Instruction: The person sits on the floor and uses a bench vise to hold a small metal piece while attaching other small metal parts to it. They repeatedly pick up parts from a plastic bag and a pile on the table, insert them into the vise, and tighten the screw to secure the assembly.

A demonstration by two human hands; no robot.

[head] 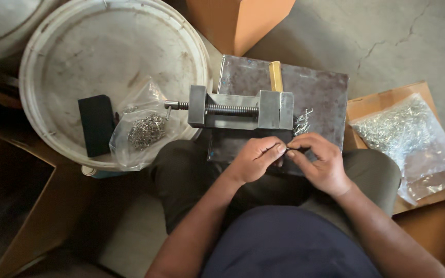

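Note:
My left hand (256,157) and my right hand (321,160) meet over my lap, fingertips pinched together on a small thin metal pin (286,150) that is mostly hidden. Just beyond them a small grey steel vise (240,109) with a threaded screw lies on a dark metal plate (315,92) resting on my knees. A little heap of loose shiny metal pins (302,122) lies on the plate right of the vise, close to my right hand.
A white bucket lid (78,56) at left carries a black block (96,125) and a clear bag of dark metal pieces (145,128). A clear bag of shiny pins (413,139) lies on cardboard at right. An orange box (238,18) stands behind the plate.

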